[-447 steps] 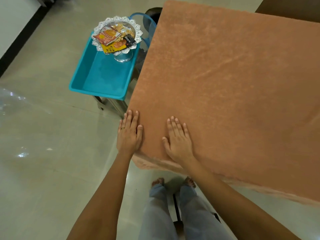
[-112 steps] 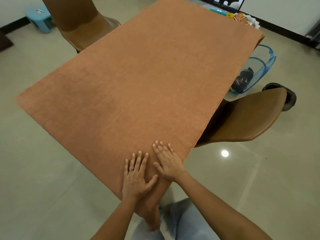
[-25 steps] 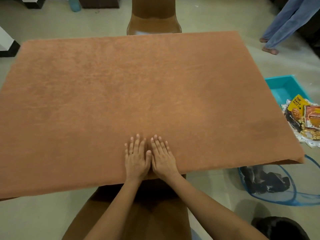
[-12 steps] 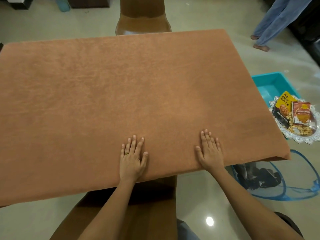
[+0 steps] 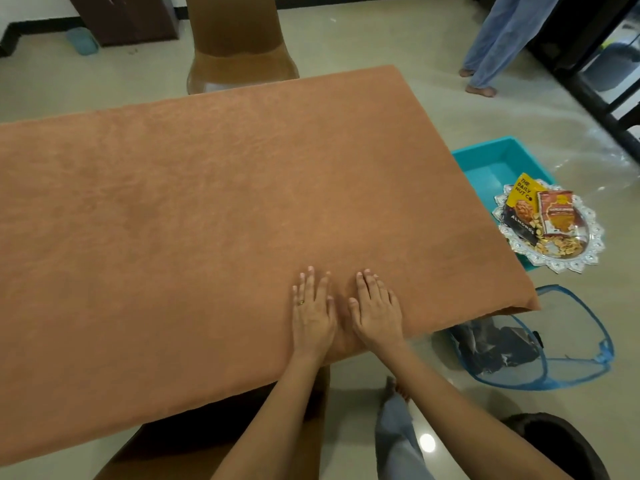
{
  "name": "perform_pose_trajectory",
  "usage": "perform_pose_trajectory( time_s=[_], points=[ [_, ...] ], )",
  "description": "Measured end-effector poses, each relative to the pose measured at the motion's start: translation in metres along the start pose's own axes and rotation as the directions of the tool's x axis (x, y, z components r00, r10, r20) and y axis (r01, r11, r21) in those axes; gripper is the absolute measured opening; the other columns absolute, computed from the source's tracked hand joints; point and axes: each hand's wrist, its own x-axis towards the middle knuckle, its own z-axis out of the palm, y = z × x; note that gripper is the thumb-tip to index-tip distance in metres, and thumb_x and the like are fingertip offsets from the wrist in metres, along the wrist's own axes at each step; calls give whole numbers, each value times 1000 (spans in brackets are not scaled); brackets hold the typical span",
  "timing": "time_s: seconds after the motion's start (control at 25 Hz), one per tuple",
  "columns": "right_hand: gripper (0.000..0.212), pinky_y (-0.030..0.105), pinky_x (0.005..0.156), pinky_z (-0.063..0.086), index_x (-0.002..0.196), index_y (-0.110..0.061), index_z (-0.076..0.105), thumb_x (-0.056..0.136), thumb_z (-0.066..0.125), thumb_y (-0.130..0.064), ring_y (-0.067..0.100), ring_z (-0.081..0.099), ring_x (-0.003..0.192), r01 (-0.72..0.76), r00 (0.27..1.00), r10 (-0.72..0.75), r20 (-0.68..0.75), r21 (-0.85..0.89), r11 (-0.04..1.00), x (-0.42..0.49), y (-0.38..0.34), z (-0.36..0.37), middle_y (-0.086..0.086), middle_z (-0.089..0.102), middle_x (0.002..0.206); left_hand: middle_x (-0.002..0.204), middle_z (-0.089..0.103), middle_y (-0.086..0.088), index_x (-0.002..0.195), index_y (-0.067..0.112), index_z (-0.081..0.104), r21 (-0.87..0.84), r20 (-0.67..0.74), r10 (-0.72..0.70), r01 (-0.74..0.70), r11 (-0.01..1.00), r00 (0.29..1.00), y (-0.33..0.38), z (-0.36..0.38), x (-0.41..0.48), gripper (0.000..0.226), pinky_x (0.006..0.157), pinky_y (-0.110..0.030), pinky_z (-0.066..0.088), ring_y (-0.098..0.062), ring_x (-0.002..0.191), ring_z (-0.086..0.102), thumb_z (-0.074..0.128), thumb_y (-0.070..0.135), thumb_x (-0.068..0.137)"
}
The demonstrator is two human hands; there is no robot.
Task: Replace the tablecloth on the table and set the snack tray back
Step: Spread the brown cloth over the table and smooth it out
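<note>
- Left hand (image 5: pixel 312 315) and right hand (image 5: pixel 376 311) are lying flat, fingers extended, on the tablecloth (image 5: pixel 221 216).
- Snack tray (image 5: pixel 550 226) is sitting right of the table, partly over a teal bin (image 5: pixel 491 168).

Home dining room. Table under an orange-brown tablecloth (image 5: pixel 214 216) is filling the view; matching brown chair (image 5: pixel 239 46) is standing at 12 o'clock. Glossy beige tile floor (image 5: pixel 381 39) is reflecting light. Barefoot person (image 5: pixel 491 43) is standing at 1 o'clock. Mesh laundry basket (image 5: pixel 568 355) is sitting at 4 o'clock.
</note>
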Motion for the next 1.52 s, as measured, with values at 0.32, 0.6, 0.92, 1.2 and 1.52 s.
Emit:
perform_pose_trajectory(
  time_s=[0.32, 0.6, 0.92, 1.2, 1.52],
  points=[
    [61, 40, 119, 4, 153, -22, 18, 97, 27, -43, 14, 12, 147, 165, 986, -164, 34, -30, 986, 24, 121, -18, -1, 14, 160, 158, 22, -6, 151, 26, 26, 210, 20, -70, 64, 976, 997, 51, 62, 14, 62, 119, -37, 2, -21, 147, 16, 32, 49, 94],
    [64, 35, 119, -3, 153, -18, 14, 96, 18, -45, 15, 10, 148, 8, 1000, -7, 25, -45, 999, 34, 257, -67, -2, 11, 159, 159, 17, -2, 150, 28, 26, 250, 11, -81, 76, 965, 997, 61, 59, 13, 63, 120, -41, 5, -18, 148, 10, 29, 49, 91],
    [64, 39, 120, 1, 154, -15, 12, 98, 22, -44, 16, -1, 148, 175, 981, -176, 75, 22, 984, 69, 219, -61, 4, 6, 161, 155, 29, -8, 146, 20, 37, 206, 13, -15, 12, 979, 1000, 153, 109, 54, 59, 118, -44, 2, -27, 145, 21, 33, 44, 93],
    [68, 37, 120, -1, 154, -24, 13, 95, 25, -56, 14, 5, 148, 144, 989, -143, 42, -25, 989, 56, 251, -69, -2, 9, 160, 158, 23, -8, 150, 26, 27, 272, 55, -6, -9, 962, 998, 164, 129, 42, 63, 118, -46, 3, -29, 146, 17, 34, 49, 93],
    [67, 35, 120, -2, 154, -27, 10, 95, 22, -57, 11, 4, 148, 143, 989, -142, 40, -35, 989, 40, 271, -71, -4, 8, 161, 154, 30, -11, 147, 22, 35, 231, 90, 7, -28, 973, 996, 182, 137, 29, 62, 116, -46, 6, -32, 143, 23, 37, 48, 91]
  ],
)
